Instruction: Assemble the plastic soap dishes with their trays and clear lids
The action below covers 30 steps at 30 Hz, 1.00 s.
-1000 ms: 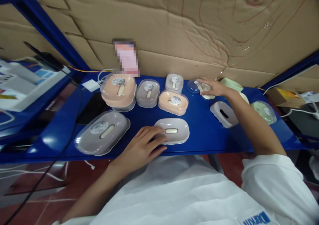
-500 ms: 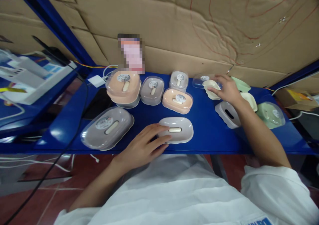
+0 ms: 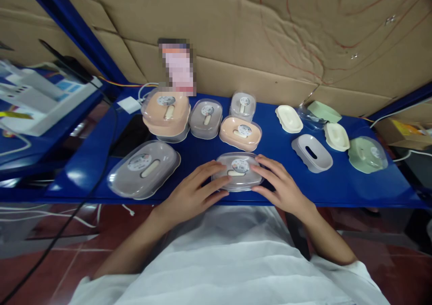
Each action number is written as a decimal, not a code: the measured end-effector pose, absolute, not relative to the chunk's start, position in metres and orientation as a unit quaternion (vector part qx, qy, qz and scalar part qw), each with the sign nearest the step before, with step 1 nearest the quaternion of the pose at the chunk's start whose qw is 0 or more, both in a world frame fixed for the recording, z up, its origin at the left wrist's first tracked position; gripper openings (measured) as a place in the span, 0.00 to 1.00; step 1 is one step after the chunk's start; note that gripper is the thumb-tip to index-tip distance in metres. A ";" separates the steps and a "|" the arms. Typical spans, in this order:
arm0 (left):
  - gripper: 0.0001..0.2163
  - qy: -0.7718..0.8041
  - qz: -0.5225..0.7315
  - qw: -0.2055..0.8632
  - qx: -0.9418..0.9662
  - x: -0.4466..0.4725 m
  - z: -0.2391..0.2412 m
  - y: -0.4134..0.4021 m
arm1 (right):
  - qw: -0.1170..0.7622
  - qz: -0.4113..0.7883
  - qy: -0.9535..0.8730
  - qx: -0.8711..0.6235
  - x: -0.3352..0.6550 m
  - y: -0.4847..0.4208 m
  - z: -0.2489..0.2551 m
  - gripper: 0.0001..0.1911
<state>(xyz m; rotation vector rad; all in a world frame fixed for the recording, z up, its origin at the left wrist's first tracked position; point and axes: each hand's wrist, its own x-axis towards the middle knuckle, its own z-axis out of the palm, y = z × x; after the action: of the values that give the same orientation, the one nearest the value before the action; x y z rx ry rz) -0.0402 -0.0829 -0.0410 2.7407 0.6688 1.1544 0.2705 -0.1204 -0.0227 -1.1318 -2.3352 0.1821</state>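
Observation:
A grey soap box (image 3: 239, 182) lies at the front edge of the blue table, a clear lid (image 3: 248, 157) with a round sticker over its tray. A cream bar shows through the lid at the tray's middle. My left hand (image 3: 192, 190) grips the box's left end, fingertips on the lid and rim. From the right, my right hand (image 3: 285, 186) holds the other end with its fingers curved over the lid's edge. To the left sits a larger lidded grey box (image 3: 145, 170). Just behind the held box stands a lidded peach box (image 3: 240, 134).
Loose cream trays (image 3: 290, 118), a slotted grey tray (image 3: 312, 154), a clear lid (image 3: 312, 118) and green pieces (image 3: 367, 155) lie to the right. Stacked peach boxes (image 3: 167, 111) and grey boxes (image 3: 205, 118) stand behind. A black cable (image 3: 101, 174) hangs at left.
My right hand has brought a clear lid from the back right onto the grey tray. The cream tray there now lies untouched. My left hand has stayed at the tray's left end.

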 end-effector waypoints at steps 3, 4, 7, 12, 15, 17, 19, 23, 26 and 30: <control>0.18 0.236 0.389 0.057 0.889 -0.040 -0.043 -0.082 | 0.226 0.053 -0.878 -0.418 0.268 -0.117 -0.023 0.31; 0.17 0.235 0.391 0.059 0.888 -0.041 -0.044 -0.081 | 0.219 0.047 -0.882 -0.414 0.267 -0.118 -0.024 0.32; 0.13 0.213 0.394 0.044 0.893 -0.042 -0.044 -0.080 | 0.208 0.022 -0.894 -0.395 0.266 -0.123 -0.029 0.37; 0.11 0.208 0.383 0.008 0.900 -0.042 -0.040 -0.080 | 0.200 -0.004 -0.901 -0.385 0.264 -0.124 -0.033 0.35; 0.11 0.222 0.392 -0.001 0.893 -0.043 -0.042 -0.080 | 0.200 0.005 -0.904 -0.379 0.263 -0.120 -0.032 0.34; 0.12 0.232 0.399 0.002 0.887 -0.044 -0.045 -0.080 | 0.202 0.011 -0.902 -0.380 0.261 -0.118 -0.031 0.33; 0.13 0.238 0.405 0.010 0.883 -0.045 -0.047 -0.080 | 0.206 0.011 -0.900 -0.384 0.259 -0.117 -0.030 0.32; 0.14 0.238 0.401 0.034 0.884 -0.045 -0.047 -0.080 | 0.223 0.010 -0.894 -0.388 0.259 -0.119 -0.029 0.29; 0.14 0.243 0.381 0.044 0.891 -0.045 -0.045 -0.080 | 0.233 0.012 -0.891 -0.390 0.261 -0.120 -0.030 0.27; 0.12 0.235 0.370 0.012 0.899 -0.046 -0.045 -0.080 | 0.212 -0.009 -0.898 -0.386 0.262 -0.121 -0.031 0.33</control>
<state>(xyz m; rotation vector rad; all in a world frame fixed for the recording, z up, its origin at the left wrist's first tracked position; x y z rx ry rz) -0.0458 -0.0795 -0.0453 2.8013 0.7338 1.1527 0.2619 -0.1208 -0.0310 -1.0728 -2.4923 -0.0253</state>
